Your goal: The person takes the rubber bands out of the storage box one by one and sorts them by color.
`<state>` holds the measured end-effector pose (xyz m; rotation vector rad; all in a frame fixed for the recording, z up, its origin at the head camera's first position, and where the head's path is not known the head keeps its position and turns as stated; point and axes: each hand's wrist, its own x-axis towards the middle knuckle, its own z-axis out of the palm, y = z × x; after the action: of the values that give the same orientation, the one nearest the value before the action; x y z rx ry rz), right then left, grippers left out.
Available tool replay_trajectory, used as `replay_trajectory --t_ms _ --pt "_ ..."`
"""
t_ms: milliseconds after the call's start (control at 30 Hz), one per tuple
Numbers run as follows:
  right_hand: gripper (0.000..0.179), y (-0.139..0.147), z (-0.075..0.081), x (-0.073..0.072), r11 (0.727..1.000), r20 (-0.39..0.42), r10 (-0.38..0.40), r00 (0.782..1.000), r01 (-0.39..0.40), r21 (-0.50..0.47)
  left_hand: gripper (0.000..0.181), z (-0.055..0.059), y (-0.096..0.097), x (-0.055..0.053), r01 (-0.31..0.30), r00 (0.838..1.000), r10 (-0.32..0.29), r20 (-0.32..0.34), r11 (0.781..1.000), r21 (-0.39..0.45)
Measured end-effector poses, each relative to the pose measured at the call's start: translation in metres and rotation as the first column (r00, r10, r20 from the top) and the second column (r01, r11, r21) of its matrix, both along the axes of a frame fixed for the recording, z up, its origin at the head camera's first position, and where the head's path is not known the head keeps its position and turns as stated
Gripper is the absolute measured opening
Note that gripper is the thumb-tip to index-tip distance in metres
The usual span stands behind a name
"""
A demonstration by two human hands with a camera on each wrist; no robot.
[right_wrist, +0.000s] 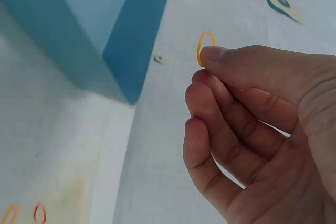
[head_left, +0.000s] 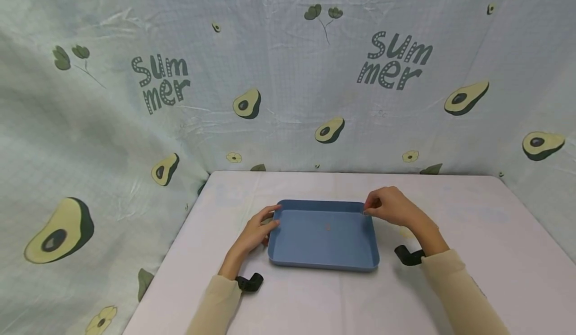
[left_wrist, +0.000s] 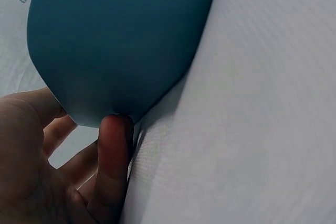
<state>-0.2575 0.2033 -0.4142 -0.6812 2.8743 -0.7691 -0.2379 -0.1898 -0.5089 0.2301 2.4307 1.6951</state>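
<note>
A shallow blue tray (head_left: 310, 247) sits on the table. At its left side my left hand (head_left: 256, 232) holds the rim; the left wrist view shows a fingertip (left_wrist: 115, 129) against the tray's wall, with other fingers partly hidden behind it. My right hand (head_left: 391, 206) is at the tray's far right corner. Between thumb and index finger it pinches a small orange rubber band (right_wrist: 200, 51), its loop standing up, while the other fingers curl in. A tiny reddish thing (head_left: 328, 228), too small to make out, lies inside the tray.
An orange loop (right_wrist: 10, 213) and a red loop (right_wrist: 40, 213) lie on the table to the right of the tray. The pale table (head_left: 297, 300) meets a printed cloth backdrop (head_left: 288, 75) behind and at the sides. Both wrists wear black camera mounts (head_left: 250, 282).
</note>
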Motion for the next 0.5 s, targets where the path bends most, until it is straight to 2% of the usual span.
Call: replay_trajectory --t_ms 300,500 --pt "0.006 0.04 -0.003 0.011 0.996 -0.026 -0.084 0.996 0.083 -0.021 0.054 0.0 0.001 0.0 0.002 1.0 -0.002 0.018 1.0 0.012" --pt "0.009 0.067 -0.007 0.016 0.988 -0.022 -0.15 0.988 0.15 -0.03 0.053 0.001 0.001 0.001 -0.009 1.0 0.009 0.008 1.0 -0.005"
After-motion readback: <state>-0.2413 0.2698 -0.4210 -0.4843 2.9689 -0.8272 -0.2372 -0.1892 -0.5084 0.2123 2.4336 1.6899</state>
